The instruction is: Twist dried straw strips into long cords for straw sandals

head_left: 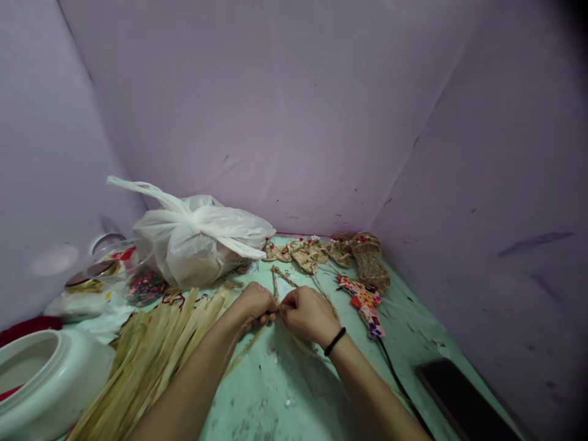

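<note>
My left hand and my right hand meet above the green tabletop, fingertips almost touching. Both are closed in a pinch on a thin braided straw cord, whose finished length bends into a peak just beyond the fingers. Loose straw strands trail from the grip toward me, blurred under the right hand. The exact pinch point is hidden by the fingers. A black band circles my right wrist. Left of my left forearm lies a thick bundle of pale dried leaf strips.
Braided straw pieces with red and white beads line the back wall. A tied white plastic bag sits back left, a white pot front left. Rightward are a patterned glue gun, its black cord and a dark phone.
</note>
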### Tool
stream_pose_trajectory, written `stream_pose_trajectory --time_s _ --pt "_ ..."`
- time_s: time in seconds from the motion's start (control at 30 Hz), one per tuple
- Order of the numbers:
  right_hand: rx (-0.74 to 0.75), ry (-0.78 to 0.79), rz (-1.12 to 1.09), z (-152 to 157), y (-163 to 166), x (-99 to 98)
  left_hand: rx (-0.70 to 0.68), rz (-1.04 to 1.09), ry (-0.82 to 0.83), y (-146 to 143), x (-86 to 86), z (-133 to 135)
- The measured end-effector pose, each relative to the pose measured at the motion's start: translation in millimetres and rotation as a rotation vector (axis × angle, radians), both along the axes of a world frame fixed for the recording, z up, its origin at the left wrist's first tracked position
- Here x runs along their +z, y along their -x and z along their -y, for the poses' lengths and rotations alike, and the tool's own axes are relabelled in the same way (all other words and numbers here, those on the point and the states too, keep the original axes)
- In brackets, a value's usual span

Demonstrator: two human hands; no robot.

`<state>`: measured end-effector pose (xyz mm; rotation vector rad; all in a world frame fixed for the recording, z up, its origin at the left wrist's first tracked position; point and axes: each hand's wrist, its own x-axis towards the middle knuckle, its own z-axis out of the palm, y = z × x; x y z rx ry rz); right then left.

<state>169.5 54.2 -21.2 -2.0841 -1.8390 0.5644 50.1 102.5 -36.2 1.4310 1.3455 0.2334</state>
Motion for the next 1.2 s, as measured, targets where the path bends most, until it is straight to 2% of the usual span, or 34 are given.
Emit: stream_pose_trajectory --time_s 0.13,0.33,0.43,0.6,0.77,0.87,0.97,1.1,1.2 --pt "0.092 0.07 -0.215 -5.6 -8.7 -12.4 0.014 0.087 -0.039 -2.7 0.8 1.7" --pt "-0.125 0.082 -0.576 -18.4 -13.6 -35.0 -0.025 0.137 -0.086 -0.2 -7.2 -2.3" --pt "-0.209 0.117 -0.769 -18.0 -9.3 -34.0 0.012 0.182 -0.092 0.8 -6.2 -3.2" --pt "-0.265 0.157 -1.073 -12.6 -1.4 -24.1 0.054 0.279 -0.065 1.5 -2.1 -2.3" --pt "-0.237 0.349 -1.349 -11.1 -1.1 -18.2 0.018 0.363 -0.072 0.6 -3.3 -1.1" --pt "-0.196 0.415 -1.346 -13.4 -5.3 -20.7 -0.008 0.31 -0.148 0.2 -5.4 -1.2" --pt "-0.22 0.418 -1.245 -15.7 -8.2 -25.6 -0.105 0.249 -0.233 1.8 -7.8 -2.7" --pt "-0.269 0.327 -1.08 -15.9 -6.3 -29.3 -0.241 0.112 -0.352 6.2 -8.1 -3.9" --pt "-0.294 0.264 -1.024 -15.4 -3.9 -30.1 -0.275 -0.013 -0.375 8.6 -5.9 -3.7"
